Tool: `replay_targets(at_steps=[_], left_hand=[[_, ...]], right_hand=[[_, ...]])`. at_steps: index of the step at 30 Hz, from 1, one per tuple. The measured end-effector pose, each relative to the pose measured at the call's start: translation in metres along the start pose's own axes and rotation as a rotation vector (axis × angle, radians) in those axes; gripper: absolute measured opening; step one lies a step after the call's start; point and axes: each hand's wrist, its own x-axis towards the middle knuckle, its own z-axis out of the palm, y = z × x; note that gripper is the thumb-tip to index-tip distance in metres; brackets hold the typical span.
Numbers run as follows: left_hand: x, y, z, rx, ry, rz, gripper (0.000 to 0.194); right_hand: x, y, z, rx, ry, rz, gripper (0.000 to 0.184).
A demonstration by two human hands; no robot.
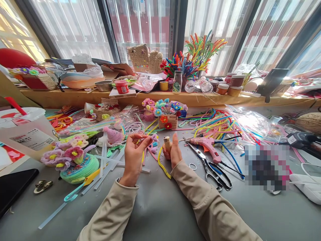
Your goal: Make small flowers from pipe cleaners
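Grey worktop (pixel 160 214) below; left fingers (pixel 145 143) pinch a fuzzy purple piece (pixel 154 137), partly hidden at their tips; right fingers (pixel 175 142) grip a tan lighter (pixel 167 142), its base covered.

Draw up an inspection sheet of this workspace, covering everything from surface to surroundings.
Surface: smooth grey tabletop, crowded toward the back.
Job's things: small purple fuzzy flower; tan cylinder, apparently a lighter.
Clutter: multicoloured fuzzy pipe-cleaner pile; black-handled silver metal scissors.
Hands: left hand apparently pinching the flower, right hand gripping the cylinder.
Cables: thin black cord from the pink plastic glue gun.
Surroundings: yellowish ledge with lidded jars, dark-framed windows behind.
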Motion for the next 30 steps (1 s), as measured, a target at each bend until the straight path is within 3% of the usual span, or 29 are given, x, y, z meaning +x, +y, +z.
replay_targets(at_steps=[7,16,20,24,27,30], left_hand=[[0.006,0.006,-0.003,-0.237,-0.083,-0.278,0.031],[0.002,0.008,-0.003,-0.163,-0.091,-0.296,0.025],[0.003,0.008,-0.004,-0.246,-0.103,-0.356,0.027],[0.003,0.009,-0.005,-0.315,-0.09,-0.411,0.028],[0.003,0.009,-0.005,-0.333,-0.098,-0.437,0.026],[0.002,0.009,-0.005,-0.383,-0.129,-0.463,0.026]], right_hand=[[0.001,-0.004,-0.007,0.092,0.18,-0.145,0.063],[0.006,-0.002,-0.012,0.129,0.273,-0.165,0.06],[0.006,-0.004,-0.011,0.25,0.235,-0.203,0.056],[0.008,-0.003,-0.011,0.364,0.235,-0.218,0.042],[0.01,0.001,-0.012,0.297,0.286,-0.243,0.025],[0.011,0.004,-0.012,0.245,0.311,-0.288,0.021]])
